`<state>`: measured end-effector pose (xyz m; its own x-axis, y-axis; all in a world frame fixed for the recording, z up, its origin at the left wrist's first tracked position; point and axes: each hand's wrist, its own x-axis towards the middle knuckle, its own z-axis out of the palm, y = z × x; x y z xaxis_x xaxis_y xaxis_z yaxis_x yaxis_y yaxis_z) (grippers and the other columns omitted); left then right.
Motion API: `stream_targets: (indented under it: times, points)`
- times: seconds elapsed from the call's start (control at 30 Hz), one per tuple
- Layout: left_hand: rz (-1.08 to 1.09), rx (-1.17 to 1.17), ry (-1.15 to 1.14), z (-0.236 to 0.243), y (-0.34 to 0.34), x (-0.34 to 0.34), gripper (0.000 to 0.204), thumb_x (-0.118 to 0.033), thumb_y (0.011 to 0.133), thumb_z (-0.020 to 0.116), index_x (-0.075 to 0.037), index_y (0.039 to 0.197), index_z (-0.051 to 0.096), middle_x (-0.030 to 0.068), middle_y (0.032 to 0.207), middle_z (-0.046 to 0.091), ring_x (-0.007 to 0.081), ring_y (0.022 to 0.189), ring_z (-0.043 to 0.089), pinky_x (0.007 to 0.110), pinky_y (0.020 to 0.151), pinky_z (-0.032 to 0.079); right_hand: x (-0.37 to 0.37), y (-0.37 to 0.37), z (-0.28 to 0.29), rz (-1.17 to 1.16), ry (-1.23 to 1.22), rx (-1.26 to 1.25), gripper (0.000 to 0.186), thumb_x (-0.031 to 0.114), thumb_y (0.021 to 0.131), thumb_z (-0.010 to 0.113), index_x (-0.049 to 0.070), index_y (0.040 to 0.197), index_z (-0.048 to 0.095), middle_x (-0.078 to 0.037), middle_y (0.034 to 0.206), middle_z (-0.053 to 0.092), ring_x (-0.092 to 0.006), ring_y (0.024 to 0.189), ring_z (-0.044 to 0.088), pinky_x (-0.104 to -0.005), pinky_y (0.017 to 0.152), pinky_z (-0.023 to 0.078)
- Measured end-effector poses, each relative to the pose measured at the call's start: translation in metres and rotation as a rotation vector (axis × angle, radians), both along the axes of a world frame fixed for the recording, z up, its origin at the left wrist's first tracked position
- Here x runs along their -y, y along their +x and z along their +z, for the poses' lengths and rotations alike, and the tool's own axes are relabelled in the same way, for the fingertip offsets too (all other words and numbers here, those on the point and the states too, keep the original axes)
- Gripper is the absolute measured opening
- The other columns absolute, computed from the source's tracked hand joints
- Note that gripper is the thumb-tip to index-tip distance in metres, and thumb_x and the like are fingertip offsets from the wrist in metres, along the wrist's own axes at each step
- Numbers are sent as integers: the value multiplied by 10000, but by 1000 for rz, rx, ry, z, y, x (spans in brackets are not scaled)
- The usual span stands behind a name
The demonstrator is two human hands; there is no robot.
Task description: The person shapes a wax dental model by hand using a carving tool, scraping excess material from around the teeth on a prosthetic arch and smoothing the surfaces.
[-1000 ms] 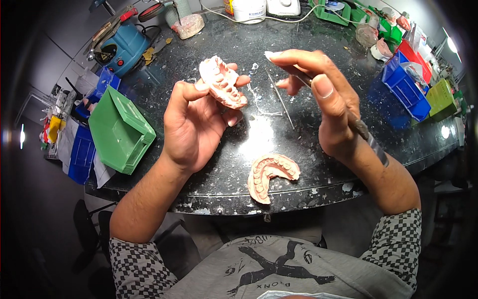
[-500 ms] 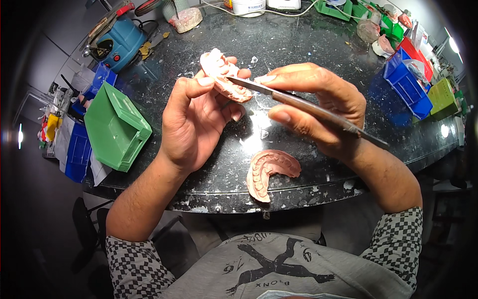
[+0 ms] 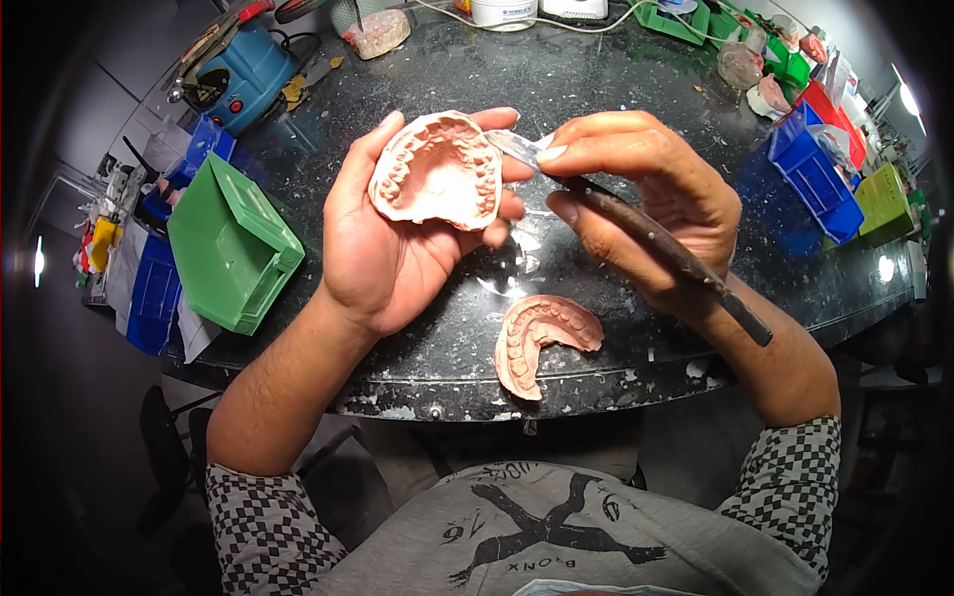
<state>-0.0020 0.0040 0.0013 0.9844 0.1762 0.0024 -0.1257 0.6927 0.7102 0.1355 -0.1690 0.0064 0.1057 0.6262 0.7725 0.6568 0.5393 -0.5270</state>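
My left hand (image 3: pixel 383 243) holds a pink plaster dental cast (image 3: pixel 437 189) from below, its tooth row and hollow palate facing up. The fingers wrap behind it and show past its right rim. In my right hand (image 3: pixel 651 189) is a plaster knife (image 3: pixel 656 233), held like a pen, its dark handle slanting down to the right. The bright blade points left, close to the cast's upper right rim; whether it touches I cannot tell. A second pink dental cast (image 3: pixel 517 348), horseshoe-shaped, lies teeth up near the table's front edge.
The black table (image 3: pixel 616 89) is strewn with white crumbs. Left stand a green bin (image 3: pixel 224 253), a blue bin (image 3: pixel 154 293) and a blue machine (image 3: pixel 238 84). On the right are a blue bin (image 3: pixel 810 179), a yellow-green box (image 3: pixel 882 207) and several casts. White tubs (image 3: pixel 502 12) and a cable (image 3: pixel 596 28) lie behind.
My left hand has turned the held cast from edge-on to face up. The knife has moved off its side to near the upper right rim, its blade now showing flat.
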Motion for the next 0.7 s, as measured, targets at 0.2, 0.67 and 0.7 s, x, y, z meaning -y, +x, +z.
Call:
stream_targets:
  times: [0.2,0.67,0.7]
  points:
    - [123,57,481,-2,-10,2,408,-238,939,614,-11,1225,431,120,996,655,138,737,630,255,566,475,4,-5,3,-17,-35,0,332,-146,806,692,-6,1106,672,-177,1129,667,-261,1103,653,-371,967,524]
    - [269,174,901,-2,-10,3,480,171,815,461,18,1253,583,86,1215,633,140,1171,595,276,1028,451,1,-5,3,12,-19,130,317,-131,770,630,7,1055,631,-187,1097,678,-349,1135,671,-524,1079,449]
    - [268,173,901,-3,-10,2,480,171,815,461,18,1253,583,86,1215,633,140,1171,595,276,1028,451,1,-5,3,11,-21,127,314,-131,771,624,4,1054,629,-189,1094,675,-350,1134,671,-523,1077,450]
